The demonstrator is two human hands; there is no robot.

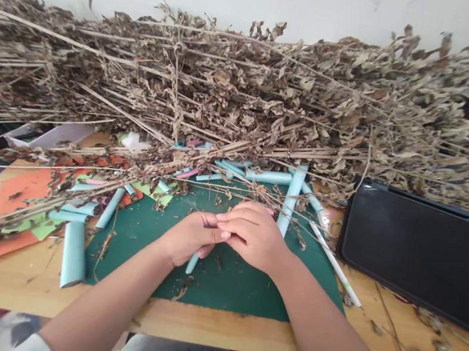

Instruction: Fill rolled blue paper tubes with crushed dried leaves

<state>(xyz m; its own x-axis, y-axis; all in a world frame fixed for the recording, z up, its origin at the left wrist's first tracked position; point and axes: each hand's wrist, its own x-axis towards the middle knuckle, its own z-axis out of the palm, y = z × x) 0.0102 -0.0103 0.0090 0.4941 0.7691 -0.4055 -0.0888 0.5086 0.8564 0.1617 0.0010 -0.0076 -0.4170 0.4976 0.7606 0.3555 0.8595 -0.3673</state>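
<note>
My left hand (196, 238) and my right hand (254, 236) meet above the dark green cutting mat (224, 285). Their fingertips press together in a pinch, and whatever lies between them is hidden. Below my left hand pokes the end of a thin light-blue paper tube (192, 264); I cannot tell if the hand holds it or it lies on the mat. Just beyond my right hand lies a longer blue paper tube (291, 200). A wide blue paper tube (74, 256) rests at the mat's left edge, near several narrower ones.
A big heap of dried leafy stalks (249, 93) spans the back of the wooden table (10, 287). Orange paper (23, 190) lies at left under stalks. At right are a white stick (336, 266) and a black tablet-like screen (424, 254). Dry leaf crumbs are scattered about.
</note>
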